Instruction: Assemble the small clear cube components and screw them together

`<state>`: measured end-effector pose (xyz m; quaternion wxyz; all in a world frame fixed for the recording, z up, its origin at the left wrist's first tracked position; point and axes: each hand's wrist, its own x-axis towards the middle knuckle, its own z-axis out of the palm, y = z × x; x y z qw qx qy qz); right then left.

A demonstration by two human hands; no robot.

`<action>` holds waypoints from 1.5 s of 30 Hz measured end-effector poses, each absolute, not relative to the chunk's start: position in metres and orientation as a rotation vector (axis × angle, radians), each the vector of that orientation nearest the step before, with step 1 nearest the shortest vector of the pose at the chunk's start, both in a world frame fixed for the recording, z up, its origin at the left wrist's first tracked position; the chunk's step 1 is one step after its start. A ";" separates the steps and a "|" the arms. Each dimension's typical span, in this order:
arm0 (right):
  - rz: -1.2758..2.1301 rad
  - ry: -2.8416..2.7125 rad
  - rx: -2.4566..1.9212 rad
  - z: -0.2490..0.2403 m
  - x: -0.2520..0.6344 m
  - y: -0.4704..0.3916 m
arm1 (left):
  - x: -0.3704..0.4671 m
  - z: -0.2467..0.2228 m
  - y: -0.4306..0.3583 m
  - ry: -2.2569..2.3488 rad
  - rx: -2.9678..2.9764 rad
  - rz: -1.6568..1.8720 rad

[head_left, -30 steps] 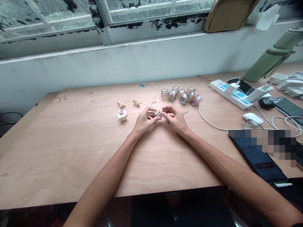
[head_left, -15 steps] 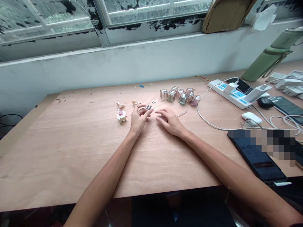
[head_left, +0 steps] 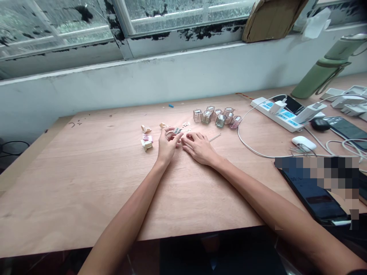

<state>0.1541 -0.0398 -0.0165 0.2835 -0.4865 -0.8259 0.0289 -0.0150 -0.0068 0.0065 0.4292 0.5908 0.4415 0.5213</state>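
Observation:
My left hand [head_left: 167,144] pinches a small grey block that looks like a metal pencil sharpener [head_left: 177,130] between thumb and fingers, above the table. Close on its right is my right hand [head_left: 199,147], palm down with fingers curled. From behind it sticks out a thin metal rod [head_left: 215,137], seemingly held in the fingers; the rod's other end is hidden. Small pale pieces [head_left: 186,124] lie just beyond both hands. Left of my left hand are a cream block [head_left: 147,144], a pink piece [head_left: 148,138] and a cream piece [head_left: 145,129].
Several clear hexagonal cases [head_left: 220,120] cluster beyond my right hand. A small blue piece [head_left: 171,105] lies near the wall. Rightward are a white power strip [head_left: 265,109] with cables, an earphone case [head_left: 304,143], a phone [head_left: 311,193] and a green bottle [head_left: 315,78].
My right hand has shifted left, closer to my left hand, and its fingers have drawn together. The rod has moved left with it. The grey block is still in my left hand, turned slightly.

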 end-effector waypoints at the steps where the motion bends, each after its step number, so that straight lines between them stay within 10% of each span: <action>1: 0.086 -2.197 -1.300 -0.016 0.154 -0.039 | -0.015 0.007 -0.007 1.102 1.477 1.298; 45: 0.521 -1.607 -1.080 -0.007 0.171 -0.045 | -0.010 0.016 -0.021 0.950 1.544 1.047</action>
